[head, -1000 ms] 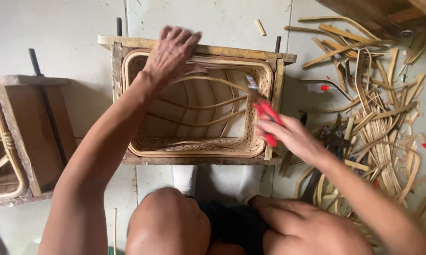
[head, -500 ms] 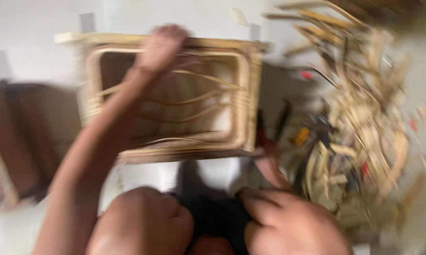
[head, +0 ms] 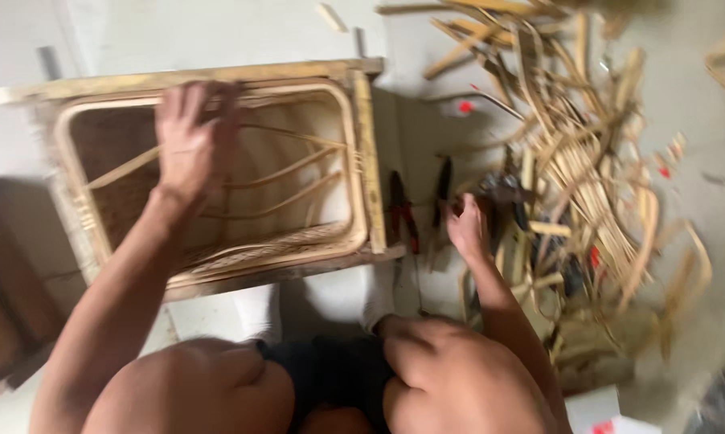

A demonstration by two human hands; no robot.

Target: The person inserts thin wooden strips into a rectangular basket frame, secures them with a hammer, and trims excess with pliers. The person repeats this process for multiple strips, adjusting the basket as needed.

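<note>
A wooden frame (head: 362, 153) with a woven rattan panel (head: 242, 241) and bent cane ribs lies on the floor in front of my knees. My left hand (head: 192, 138) rests on its upper part, fingers spread over the cane. To the right of the frame, my right hand (head: 465, 227) is down on the floor among tools, next to red-handled pliers (head: 403, 213) and dark-handled pliers (head: 441, 193). Blur hides whether its fingers grip anything.
A heap of cut rattan strips and offcuts (head: 579, 161) covers the floor at right, with small red bits among them. A second wooden piece (head: 9, 305) sits at the left edge. My bare knees (head: 451, 378) fill the bottom.
My right hand has left the frame's right edge, where it held a red-handled tool, and dropped to the floor beside the pliers. The view has swung right; my left hand stays on the frame.
</note>
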